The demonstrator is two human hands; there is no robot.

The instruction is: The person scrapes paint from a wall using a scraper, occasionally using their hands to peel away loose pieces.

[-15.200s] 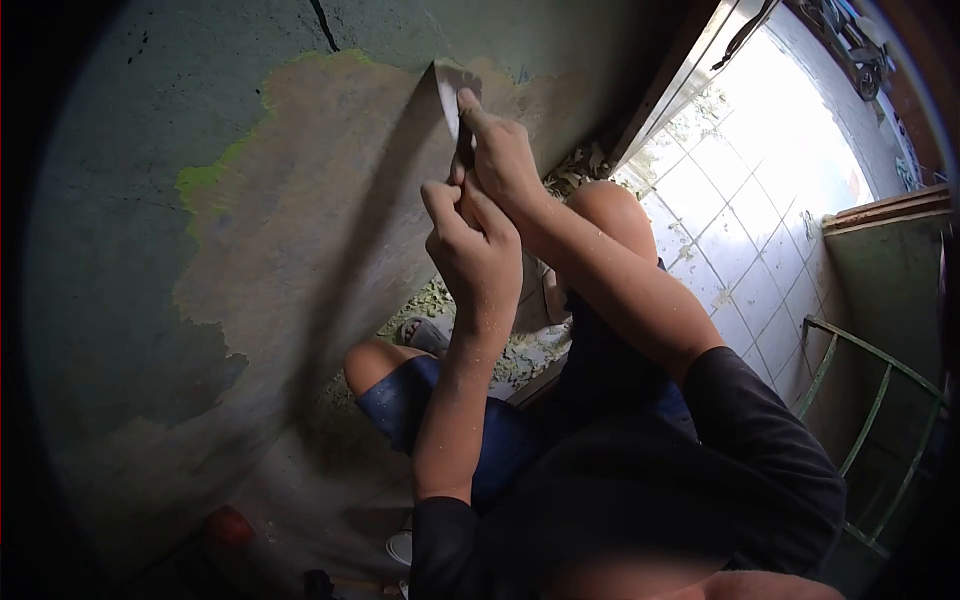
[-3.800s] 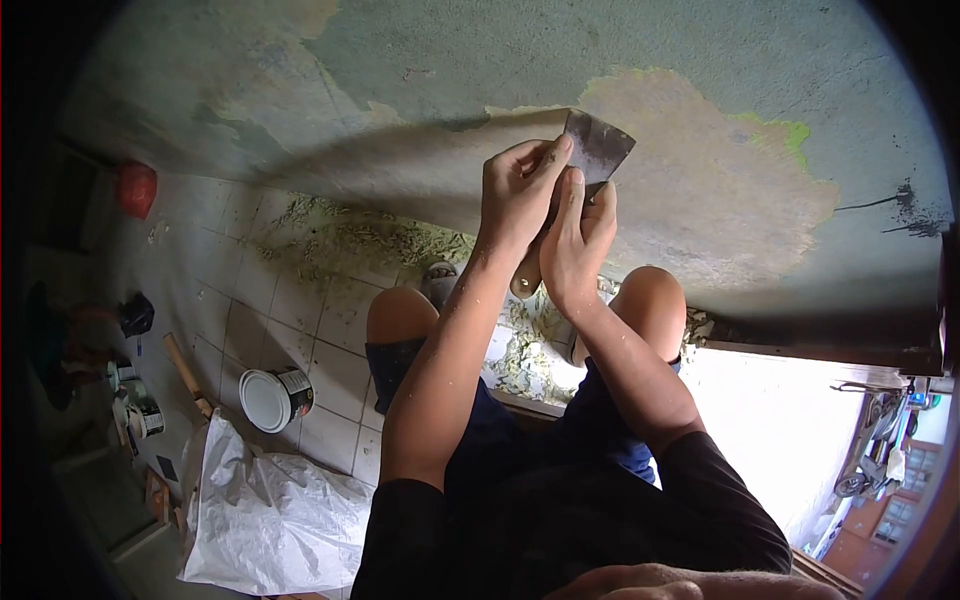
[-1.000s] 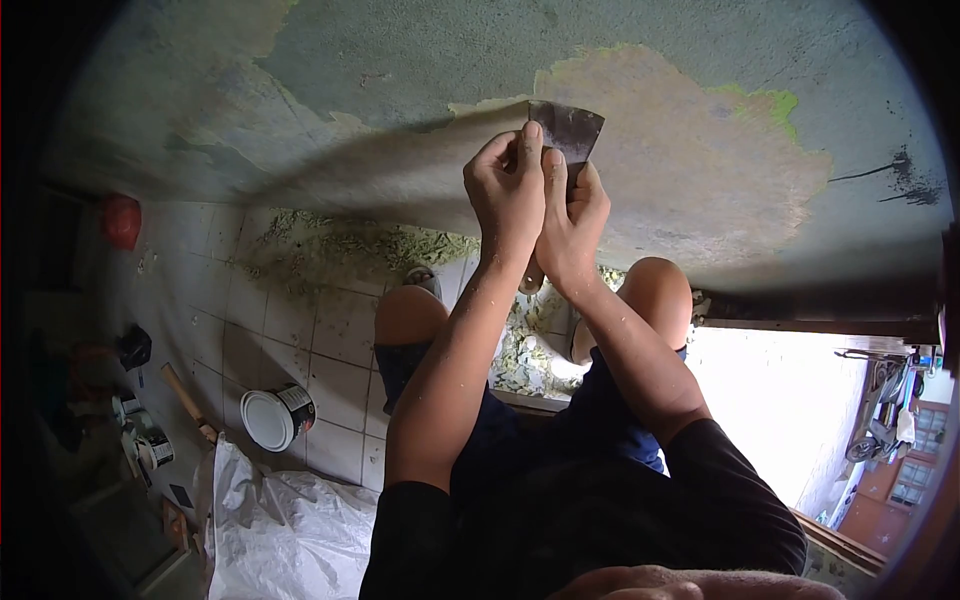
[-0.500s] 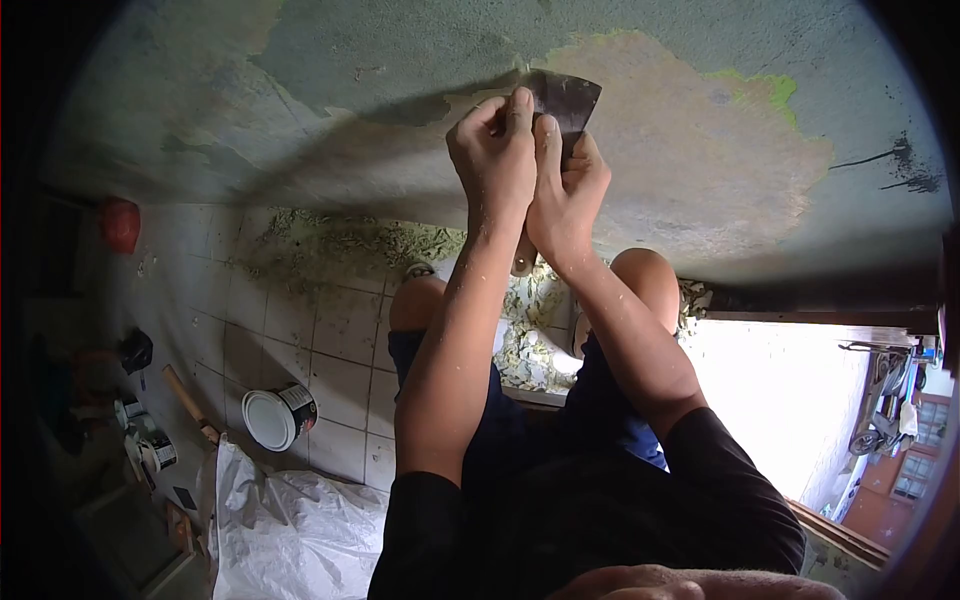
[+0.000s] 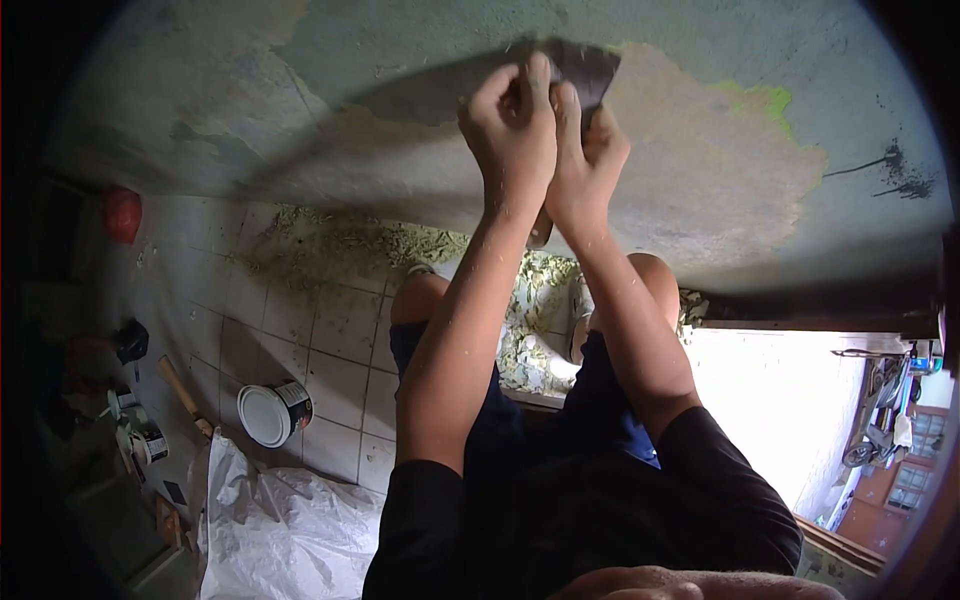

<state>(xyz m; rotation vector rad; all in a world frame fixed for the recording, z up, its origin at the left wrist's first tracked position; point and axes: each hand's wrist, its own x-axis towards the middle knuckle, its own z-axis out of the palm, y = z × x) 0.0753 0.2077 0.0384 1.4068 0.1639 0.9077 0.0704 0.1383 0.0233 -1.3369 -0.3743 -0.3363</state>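
A scraper [image 5: 590, 72] with a wide dark blade lies against the wall [image 5: 700, 150], where paint is stripped to a pale tan patch. Its handle end pokes out below my wrists. My left hand [image 5: 512, 135] is closed on the scraper, thumb pressed up near the blade's left side. Close beside it, my right hand [image 5: 590, 165] grips the scraper too, its thumb along the blade base and its fingers curled behind. The fingers partly hide the tool. Green-grey paint surrounds the bare patch, with a bright green edge at its right.
Paint flakes [image 5: 535, 330] litter the tiled floor between my legs and along the wall base. To the left stand a paint tub [image 5: 268, 415], a red container [image 5: 121, 215] and a wooden handle [image 5: 185, 390]. A plastic sheet [image 5: 290, 530] lies lower left. At right is a bright doorway [image 5: 770, 400].
Both hands and the scraper have moved up the wall and slightly right, and the blade now covers part of the green paint above the patch edge.
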